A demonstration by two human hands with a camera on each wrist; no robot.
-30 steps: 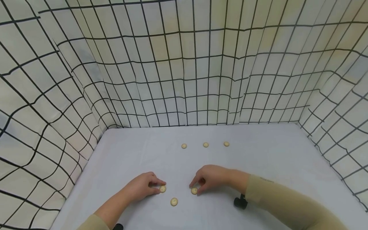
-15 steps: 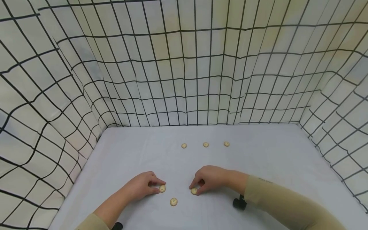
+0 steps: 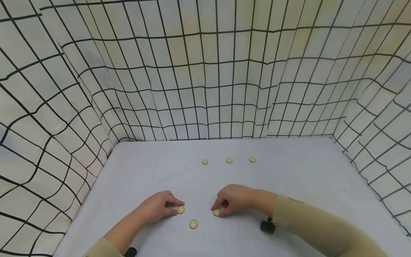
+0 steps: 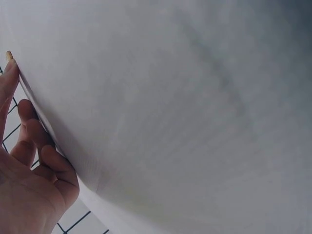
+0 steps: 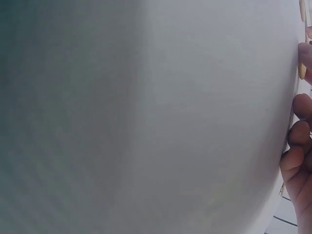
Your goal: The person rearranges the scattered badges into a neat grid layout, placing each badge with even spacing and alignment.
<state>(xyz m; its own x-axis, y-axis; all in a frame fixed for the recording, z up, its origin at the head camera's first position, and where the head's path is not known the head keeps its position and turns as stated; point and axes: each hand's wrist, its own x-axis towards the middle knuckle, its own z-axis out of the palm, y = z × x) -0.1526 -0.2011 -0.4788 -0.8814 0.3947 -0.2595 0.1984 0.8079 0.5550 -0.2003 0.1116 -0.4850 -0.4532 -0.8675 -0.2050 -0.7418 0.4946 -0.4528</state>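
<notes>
Loose button (image 3: 193,224): it is lying flat on the worktop (image 3: 154,160), nearer you than both hands and touching neither; take it as the landmark.
Left hand (image 3: 157,206): your fingers are pinching the left-held button (image 3: 181,210) at its left side, just beyond the loose button and to its left.
Right hand (image 3: 236,198): your fingers are clamping the right-held button (image 3: 216,213) from opposite sides, beyond the loose button and to its right.
Far row: the far left button (image 3: 204,162), far middle button (image 3: 229,160) and far right button (image 3: 252,160) are lying well beyond the loose button, spaced apart and running off to its right.
Change: hardly anything is changing since the earlier head pictures; both held buttons are keeping their places about the loose button, while the view is shifting slightly.
Meaning: you are probably steadying or finely placing the pair rather than carrying it.
Edges: the worktop is ending at the grid-lined backdrop (image 3: 226,85), far beyond the loose button; neither hand is nearing that edge.
Open room: bare surface is showing beyond the loose button, between your hands and up to the far row; your right sleeve (image 3: 308,217) is crossing the surface to its right.
</notes>
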